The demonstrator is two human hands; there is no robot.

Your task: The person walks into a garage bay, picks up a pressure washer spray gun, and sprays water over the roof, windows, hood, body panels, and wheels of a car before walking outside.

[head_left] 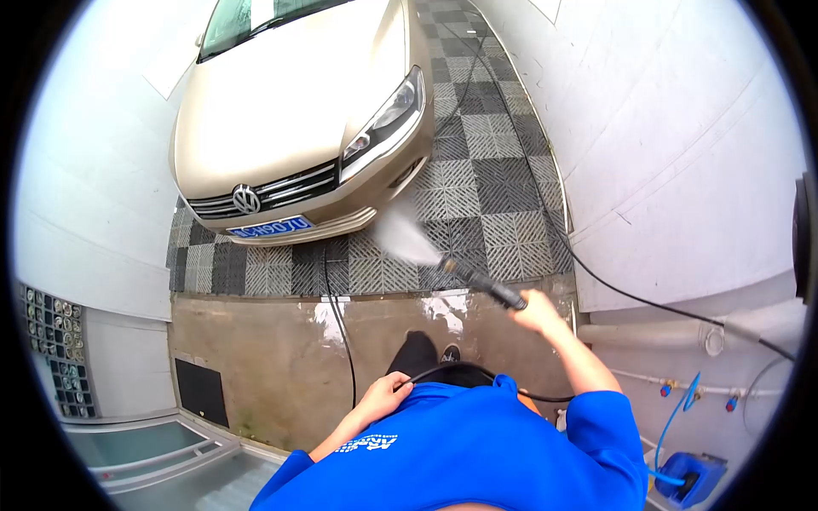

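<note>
We see the right hand (535, 312) with its grip wrapped round the rear of the black spray gun (484, 284), which points forward over the wet floor (256, 341) so that, we judge, the white spray (405, 238) fans out clear of the legs, towards the lower corner of the bumper (345, 223). We take the left hand (381, 402), low at the waist, to have its grip closed on the black hose (467, 364), probably to keep the slack off the ground and its drag off the gun. We find the car (268, 111) standing on grey and black ribbed tiles (503, 243), whose grooves likely let water drain. As for marks, we know the Volkswagen emblem (246, 199) on the grille; the blue plate (271, 227) seems to read C H907U after a blurred first character, and we cannot make out the white print (368, 444) on the blue shirt (477, 456)
</note>
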